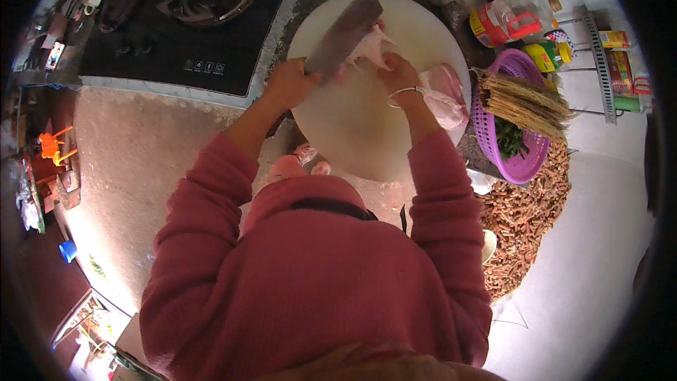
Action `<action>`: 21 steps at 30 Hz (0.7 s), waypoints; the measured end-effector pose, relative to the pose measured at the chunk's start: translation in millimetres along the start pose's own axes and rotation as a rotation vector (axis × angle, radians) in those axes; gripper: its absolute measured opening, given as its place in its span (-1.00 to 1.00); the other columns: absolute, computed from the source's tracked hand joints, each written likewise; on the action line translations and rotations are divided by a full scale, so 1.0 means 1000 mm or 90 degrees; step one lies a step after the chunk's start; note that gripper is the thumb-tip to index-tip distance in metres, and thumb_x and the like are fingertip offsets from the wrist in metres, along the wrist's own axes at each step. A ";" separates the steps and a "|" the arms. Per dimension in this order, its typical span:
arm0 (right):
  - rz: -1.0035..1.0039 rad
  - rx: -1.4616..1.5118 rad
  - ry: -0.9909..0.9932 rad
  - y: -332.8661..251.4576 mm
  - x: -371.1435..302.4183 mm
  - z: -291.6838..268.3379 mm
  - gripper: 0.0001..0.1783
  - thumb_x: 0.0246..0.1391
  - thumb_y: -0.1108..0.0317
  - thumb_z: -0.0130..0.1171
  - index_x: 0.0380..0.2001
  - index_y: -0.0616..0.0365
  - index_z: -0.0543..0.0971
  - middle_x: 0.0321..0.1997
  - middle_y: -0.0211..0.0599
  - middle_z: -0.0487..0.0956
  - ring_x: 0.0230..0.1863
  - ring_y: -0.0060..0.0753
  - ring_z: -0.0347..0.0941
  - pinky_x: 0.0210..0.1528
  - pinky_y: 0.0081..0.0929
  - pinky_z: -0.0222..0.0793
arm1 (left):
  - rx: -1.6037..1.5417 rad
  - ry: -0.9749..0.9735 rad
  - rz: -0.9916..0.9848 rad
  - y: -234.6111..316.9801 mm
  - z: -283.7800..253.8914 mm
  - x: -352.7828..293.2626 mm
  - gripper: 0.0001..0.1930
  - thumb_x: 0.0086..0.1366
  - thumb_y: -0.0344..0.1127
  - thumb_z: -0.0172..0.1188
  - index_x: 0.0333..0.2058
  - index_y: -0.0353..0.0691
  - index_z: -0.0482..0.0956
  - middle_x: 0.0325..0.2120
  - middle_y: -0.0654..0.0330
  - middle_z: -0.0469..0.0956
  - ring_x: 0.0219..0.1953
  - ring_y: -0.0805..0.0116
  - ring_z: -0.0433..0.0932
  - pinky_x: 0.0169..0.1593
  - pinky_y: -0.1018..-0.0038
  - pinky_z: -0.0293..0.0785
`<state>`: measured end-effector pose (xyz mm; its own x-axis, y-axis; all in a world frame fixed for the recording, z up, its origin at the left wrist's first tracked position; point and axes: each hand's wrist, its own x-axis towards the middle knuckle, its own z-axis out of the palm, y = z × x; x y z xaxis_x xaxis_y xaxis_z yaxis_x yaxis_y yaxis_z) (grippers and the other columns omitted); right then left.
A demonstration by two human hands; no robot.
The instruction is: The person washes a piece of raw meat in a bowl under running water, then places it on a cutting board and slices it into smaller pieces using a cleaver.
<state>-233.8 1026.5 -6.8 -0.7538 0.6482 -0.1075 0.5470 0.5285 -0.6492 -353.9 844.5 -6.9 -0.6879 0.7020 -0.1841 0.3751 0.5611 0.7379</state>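
Observation:
My left hand point(290, 83) is closed around the handle of a broad cleaver point(347, 34). Its dark blade slants up and to the right over a round white cutting board point(352, 142). Just right of the blade, my right hand point(399, 76), a bangle on its wrist, grips the edge of a pale piece of raw meat point(371, 48). Part of that meat is hidden behind the cleaver. A larger piece of raw meat point(444, 92), whitish with a pink side, lies on the board's right side, beside my right wrist.
A black glass gas stove point(169, 42) stands to the left. Right of the board, a purple basket point(486, 130) holds green leaves point(509, 140), with a straw bundle point(525, 102) across it. Plastic bottles point(493, 22) stand behind it. Brown pellets point(529, 219) are heaped at lower right.

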 end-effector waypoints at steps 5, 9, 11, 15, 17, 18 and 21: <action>0.179 0.269 -0.094 0.026 0.002 0.003 -0.80 -0.16 0.34 0.01 -0.50 0.28 0.44 -0.66 -0.25 0.41 -0.68 -0.46 0.30 -0.58 -0.51 0.28 | -0.042 -0.032 -0.049 0.011 -0.008 -0.008 -0.67 -0.03 -0.20 0.07 -0.36 -0.36 0.43 -0.58 -0.03 0.46 -0.52 0.14 0.45 -0.43 0.35 0.33; 0.029 0.160 -0.179 0.040 -0.020 0.004 -0.92 -0.25 0.39 -0.01 -0.64 0.15 0.44 -0.55 -0.36 0.42 -0.53 -0.42 0.37 -0.50 -0.49 0.28 | 0.000 -0.028 0.002 0.027 -0.023 -0.024 -0.67 0.01 -0.20 -0.02 -0.28 -0.29 0.41 -0.45 -0.12 0.45 -0.36 -0.02 0.43 -0.28 0.24 0.33; 0.001 0.172 -0.187 0.040 -0.033 0.008 -0.95 -0.29 0.40 0.00 -0.66 0.12 0.43 -0.53 -0.39 0.42 -0.48 -0.40 0.39 -0.46 -0.47 0.29 | 0.053 -0.025 0.039 0.036 -0.028 -0.031 -0.70 0.02 -0.24 -0.03 -0.28 -0.27 0.40 -0.51 -0.08 0.46 -0.41 0.00 0.44 -0.33 0.24 0.33; 0.152 0.401 -0.189 0.039 -0.048 0.014 -0.96 -0.35 0.44 0.01 -0.67 0.10 0.43 -0.52 -0.33 0.41 -0.43 -0.32 0.37 -0.36 -0.44 0.27 | 0.200 -0.070 0.119 0.053 -0.015 -0.049 -0.75 0.04 -0.30 -0.05 -0.29 -0.23 0.40 -0.58 -0.01 0.46 -0.48 0.01 0.44 -0.41 0.23 0.32; 0.039 0.334 -0.131 0.043 -0.051 0.021 -0.95 -0.35 0.46 0.00 -0.66 0.10 0.43 -0.51 -0.28 0.41 -0.42 -0.26 0.36 -0.33 -0.40 0.26 | 0.254 -0.112 0.142 0.057 -0.008 -0.056 -0.76 0.05 -0.32 -0.08 -0.26 -0.20 0.38 -0.56 0.00 0.47 -0.46 0.01 0.44 -0.40 0.21 0.32; -0.014 0.289 -0.126 0.046 -0.051 0.024 -0.95 -0.34 0.46 -0.01 -0.66 0.10 0.43 -0.50 -0.26 0.41 -0.41 -0.23 0.35 -0.32 -0.38 0.26 | 0.276 -0.133 0.148 0.058 -0.005 -0.058 -0.76 0.06 -0.33 -0.10 -0.26 -0.19 0.37 -0.56 0.01 0.46 -0.46 0.02 0.44 -0.40 0.21 0.33; -0.077 0.158 -0.141 0.057 -0.051 0.041 -0.93 -0.30 0.42 -0.03 -0.63 0.09 0.44 -0.49 -0.19 0.41 -0.40 -0.18 0.34 -0.29 -0.35 0.25 | 0.331 -0.165 0.171 0.056 -0.001 -0.062 -0.77 0.06 -0.35 -0.12 -0.27 -0.18 0.36 -0.54 0.02 0.46 -0.45 0.04 0.44 -0.41 0.20 0.33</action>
<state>-179.1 1001.2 -68.7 -0.8835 0.4395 -0.1619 0.3642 0.4273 -0.8275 -290.6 831.9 46.6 -0.3798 0.8943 -0.2366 0.8108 0.4450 0.3804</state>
